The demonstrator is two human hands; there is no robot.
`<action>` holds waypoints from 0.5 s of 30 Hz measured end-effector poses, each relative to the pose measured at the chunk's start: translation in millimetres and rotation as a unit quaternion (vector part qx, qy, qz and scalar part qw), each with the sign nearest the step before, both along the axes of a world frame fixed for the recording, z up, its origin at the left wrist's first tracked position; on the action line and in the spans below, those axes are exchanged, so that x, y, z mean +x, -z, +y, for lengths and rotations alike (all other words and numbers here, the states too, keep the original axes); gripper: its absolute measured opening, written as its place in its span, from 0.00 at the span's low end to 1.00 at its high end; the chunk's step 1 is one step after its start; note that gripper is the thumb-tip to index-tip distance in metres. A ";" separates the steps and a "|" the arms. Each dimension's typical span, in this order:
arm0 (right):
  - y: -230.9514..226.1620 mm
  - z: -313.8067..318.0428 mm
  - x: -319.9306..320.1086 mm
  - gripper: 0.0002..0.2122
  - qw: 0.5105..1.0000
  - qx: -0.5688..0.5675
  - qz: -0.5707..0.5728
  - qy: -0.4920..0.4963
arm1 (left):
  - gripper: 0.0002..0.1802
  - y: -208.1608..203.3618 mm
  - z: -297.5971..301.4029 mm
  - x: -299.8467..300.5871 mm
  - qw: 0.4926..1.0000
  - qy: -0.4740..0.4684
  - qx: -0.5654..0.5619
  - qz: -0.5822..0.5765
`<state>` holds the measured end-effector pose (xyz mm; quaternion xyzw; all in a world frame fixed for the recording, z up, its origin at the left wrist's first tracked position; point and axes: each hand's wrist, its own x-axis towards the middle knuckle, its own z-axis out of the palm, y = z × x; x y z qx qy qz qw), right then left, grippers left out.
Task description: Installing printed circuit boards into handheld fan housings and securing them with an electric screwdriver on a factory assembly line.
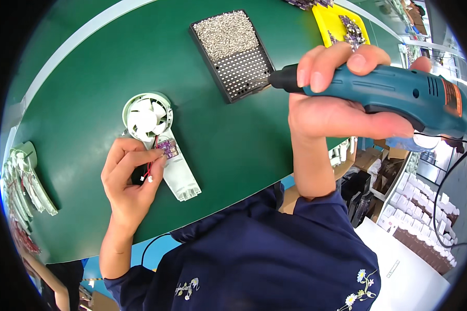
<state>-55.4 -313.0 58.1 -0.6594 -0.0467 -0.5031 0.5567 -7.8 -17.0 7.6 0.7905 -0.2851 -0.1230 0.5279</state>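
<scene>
My left hand (131, 173) pinches a small purple circuit board (168, 149) against the pale green casing (180, 176) of a handheld fan. Above the casing is the fan's round head with white blades (146, 116). Thin red and black wires with white plugs hang by my fingertips. Raised at the right, my right hand (329, 98) grips a teal and black electric screwdriver (389, 88). Its tip points left, over the near right corner of a black screw tray (220, 70). Many small silver screws lie heaped in the tray's far half, and others sit in its rows of holes.
A yellow bin (324, 23) with purple circuit boards stands at the far right. Several pale green casings (31, 176) with wires lie at the left on the green table (88, 207). The screwdriver's black cord (441, 207) hangs at the right, near stacked white boxes (417, 207).
</scene>
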 end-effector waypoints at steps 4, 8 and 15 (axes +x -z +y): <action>1.8 11.2 1.5 0.43 0.995 -0.031 0.068 0.065 | 0.11 1.9 1.1 1.4 1.000 0.003 -0.007 -0.007; 8.7 11.7 4.0 0.43 0.998 -0.025 0.049 0.016 | 0.11 3.4 2.5 2.5 1.000 0.005 -0.017 -0.006; 8.6 9.2 4.2 0.44 0.999 -0.024 0.034 -0.028 | 0.11 1.4 -0.2 2.4 1.000 0.008 -0.014 -0.013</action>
